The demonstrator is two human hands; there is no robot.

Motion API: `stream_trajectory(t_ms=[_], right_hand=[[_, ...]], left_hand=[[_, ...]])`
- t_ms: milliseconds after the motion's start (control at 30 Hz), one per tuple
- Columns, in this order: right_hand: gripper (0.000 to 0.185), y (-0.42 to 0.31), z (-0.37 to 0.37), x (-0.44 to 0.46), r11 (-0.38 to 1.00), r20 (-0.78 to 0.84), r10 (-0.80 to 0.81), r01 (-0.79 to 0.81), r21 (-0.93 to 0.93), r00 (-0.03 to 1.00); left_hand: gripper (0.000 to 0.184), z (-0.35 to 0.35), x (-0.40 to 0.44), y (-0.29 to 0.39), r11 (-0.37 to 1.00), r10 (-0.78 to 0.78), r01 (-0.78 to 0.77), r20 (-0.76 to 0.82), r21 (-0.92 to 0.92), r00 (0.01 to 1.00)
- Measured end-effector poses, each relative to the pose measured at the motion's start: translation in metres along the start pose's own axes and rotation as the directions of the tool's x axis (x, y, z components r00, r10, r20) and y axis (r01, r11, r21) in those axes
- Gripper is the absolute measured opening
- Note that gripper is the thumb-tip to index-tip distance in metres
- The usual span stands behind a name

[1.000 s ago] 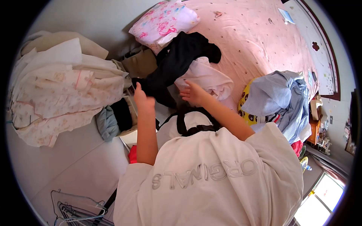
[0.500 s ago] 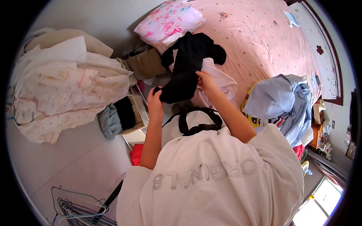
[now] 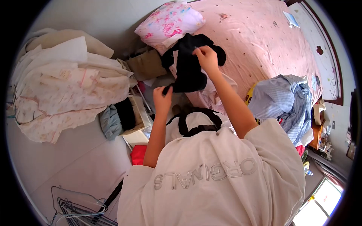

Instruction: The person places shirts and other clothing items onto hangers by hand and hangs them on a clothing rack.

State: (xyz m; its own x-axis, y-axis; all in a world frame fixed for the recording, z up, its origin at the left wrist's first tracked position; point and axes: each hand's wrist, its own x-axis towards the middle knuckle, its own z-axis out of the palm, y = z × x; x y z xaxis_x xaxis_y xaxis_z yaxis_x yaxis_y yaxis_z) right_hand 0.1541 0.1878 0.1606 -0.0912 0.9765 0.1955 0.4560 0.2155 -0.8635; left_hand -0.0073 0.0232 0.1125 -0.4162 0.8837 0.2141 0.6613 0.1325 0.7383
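Observation:
A black garment lies partly on the bed's near edge and hangs down in front of me. My left hand is closed on its lower left end. Higher up, the fingers of my right hand are pinched on the black cloth near its middle. The garment's exact kind does not show. Beneath it lies a pale pink cloth, partly covered.
Behind the garment are a pink bed and a floral pillow. A striped blue shirt lies to the right. Light patterned clothes hang at left, above wire hangers. An open drawer holds dark cloth.
My right hand has moved up and away along the black garment. My left hand has shifted slightly right, and the garment's lower part has risen and folded.

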Motion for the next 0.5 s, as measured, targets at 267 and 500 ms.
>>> stream_trajectory(t_ms=[267,500], right_hand=[[0.082,-0.032,0.016,-0.069,0.863,0.410,-0.487,0.497,0.089,0.772],[0.070,-0.038,0.021,-0.092,0.905,0.354,-0.423,0.411,0.114,0.834]], left_hand=[[0.032,-0.015,0.013,-0.013,0.156,-0.802,0.483,0.175,-0.861,0.571],[0.027,-0.021,0.024,0.050,0.823,-0.250,0.204,-0.014,-0.530,0.968]])
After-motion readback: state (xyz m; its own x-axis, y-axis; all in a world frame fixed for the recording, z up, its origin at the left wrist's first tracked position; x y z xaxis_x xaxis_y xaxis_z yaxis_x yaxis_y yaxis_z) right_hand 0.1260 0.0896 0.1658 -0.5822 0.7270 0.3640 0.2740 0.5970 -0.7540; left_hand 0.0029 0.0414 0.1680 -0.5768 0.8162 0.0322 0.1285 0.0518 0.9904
